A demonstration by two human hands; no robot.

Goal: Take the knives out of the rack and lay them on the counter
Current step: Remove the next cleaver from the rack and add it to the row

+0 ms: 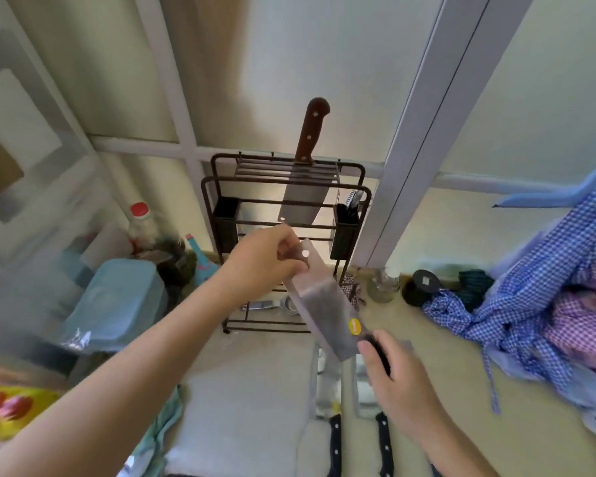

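A dark wire rack [217,187] stands at the back of the counter. One cleaver with a brown wooden handle [311,136] hangs upright in its top slots. In front of the rack I hold a second cleaver [327,304] in the air, slanting down to the right, with a yellow sticker near its black handle. My right hand [398,383] grips that handle. My left hand [272,259] pinches the blade's far end by the hole. Two black-handled knives [334,438] [383,442] lie side by side on the counter below, handles toward me.
A blue plastic container [117,301], a red-capped bottle [140,218] and a dark bag sit left of the rack. Checked blue and pink cloths [544,304] pile up at right, next to a glass jar [382,284] and a black lid. A pale cloth [248,407] covers the counter.
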